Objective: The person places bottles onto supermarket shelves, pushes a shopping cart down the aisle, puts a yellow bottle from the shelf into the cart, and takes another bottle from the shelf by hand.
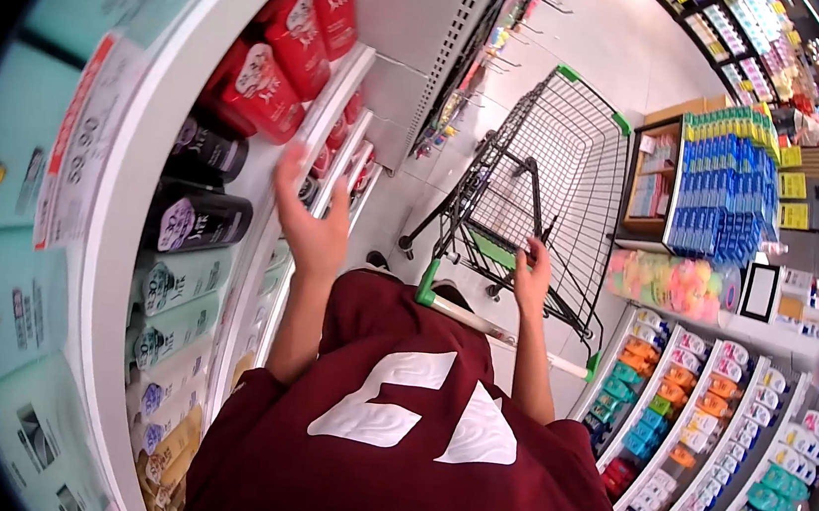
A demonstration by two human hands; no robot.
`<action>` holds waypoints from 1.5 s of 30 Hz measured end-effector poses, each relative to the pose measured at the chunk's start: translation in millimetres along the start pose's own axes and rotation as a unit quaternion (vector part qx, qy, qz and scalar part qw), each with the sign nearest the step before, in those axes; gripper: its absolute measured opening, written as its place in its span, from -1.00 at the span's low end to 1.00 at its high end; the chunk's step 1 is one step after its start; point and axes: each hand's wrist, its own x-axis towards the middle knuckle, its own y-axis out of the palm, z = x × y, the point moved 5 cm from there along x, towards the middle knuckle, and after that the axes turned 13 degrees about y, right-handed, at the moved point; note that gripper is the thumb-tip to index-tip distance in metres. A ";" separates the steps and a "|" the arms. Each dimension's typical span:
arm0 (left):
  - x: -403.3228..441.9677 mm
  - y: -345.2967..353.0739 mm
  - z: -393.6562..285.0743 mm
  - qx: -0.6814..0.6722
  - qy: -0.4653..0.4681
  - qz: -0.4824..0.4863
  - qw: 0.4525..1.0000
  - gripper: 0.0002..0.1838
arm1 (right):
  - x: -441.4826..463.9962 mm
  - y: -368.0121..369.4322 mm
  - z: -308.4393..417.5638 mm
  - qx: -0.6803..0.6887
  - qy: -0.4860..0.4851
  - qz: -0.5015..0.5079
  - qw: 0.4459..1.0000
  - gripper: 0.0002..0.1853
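Note:
My left hand [313, 225] is raised beside the shelf at the left, its fingers apart and nothing in it. Red bottles [262, 90] stand on that shelf just beyond the fingertips, with black bottles [203, 222] and pale green bottles [182, 282] nearer to me. Over the shopping cart [581, 144], near its handle bar [473, 320], is my right hand [531, 273]. Its fingers are curled, and a small dark thing seems to stick up by them, too small to make out. The wire basket of the cart shows no goods.
Blue boxes [721, 188] are stacked on a display at the right, above a bag of colourful balls [666, 285]. Shelves of small bottles [676, 383] fill the lower right. Hooks with hanging goods [497, 40] line the shelf end ahead.

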 end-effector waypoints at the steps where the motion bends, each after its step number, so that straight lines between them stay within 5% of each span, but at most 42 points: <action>1: -9.9 16.1 -0.5 -0.064 -0.035 0.058 0.996 -0.52 | -2.3 -18.3 -28.2 -0.124 0.008 0.009 0.992 -0.56; 4: -41.8 70.5 -2.1 -0.164 -0.124 0.254 0.945 -0.84 | -14.7 -35.2 -39.8 -0.295 0.098 0.066 0.948 -0.51; 6: -64.4 101.7 0.8 -0.132 -0.119 0.393 0.902 -0.80 | -14.1 -24.0 -29.3 -0.193 0.016 0.066 0.979 -0.48; 11: -108.1 158.8 4.2 -0.102 -0.072 0.487 0.864 -0.74 | -17.1 20.8 -42.6 -0.257 0.095 0.177 0.945 -0.49; 15: -145.5 199.6 21.5 -0.102 -0.088 0.498 0.857 -0.81 | -13.0 25.0 -52.5 -0.271 0.083 0.228 0.931 -0.48; 18: -172.4 235.1 36.9 -0.019 -0.061 0.493 0.868 -0.58 | 7.2 28.3 -61.3 -0.217 0.050 0.294 0.930 -0.45; 19: -185.3 250.0 47.6 0.000 -0.115 0.556 0.823 -0.43 | 14.3 30.6 -63.7 -0.203 0.033 0.341 0.917 -0.44; 22: -224.4 286.0 79.2 0.031 -0.216 0.544 0.810 -0.36 | 39.4 31.7 -69.6 -0.193 0.027 0.411 0.891 -0.37; 24: -241.7 307.5 112.5 0.013 -0.216 0.586 0.781 -0.33 | 62.3 44.3 -104.5 -0.132 0.086 0.449 0.879 -0.32; 26: -242.7 315.4 121.7 -0.024 -0.353 0.593 0.724 -0.36 | 84.6 60.7 -148.4 -0.090 0.168 0.473 0.860 -0.32; 31: -229.4 346.3 110.8 0.129 -0.298 0.563 0.760 -0.54 | 135.2 81.3 -244.3 -0.309 0.151 0.376 0.860 -0.35; 33: -229.1 357.4 113.2 0.158 -0.362 0.489 0.778 -0.59 | 143.3 81.2 -256.3 -0.306 0.172 0.373 0.859 -0.37; 37: -226.1 362.9 109.9 0.199 -0.383 0.519 0.738 -0.61 | 165.8 96.7 -264.3 -0.312 0.171 0.374 0.856 -0.42; 45: -241.2 362.9 127.2 0.126 -0.263 0.474 0.831 -0.81 | 183.0 163.8 -258.9 -0.290 0.160 0.407 0.851 -0.45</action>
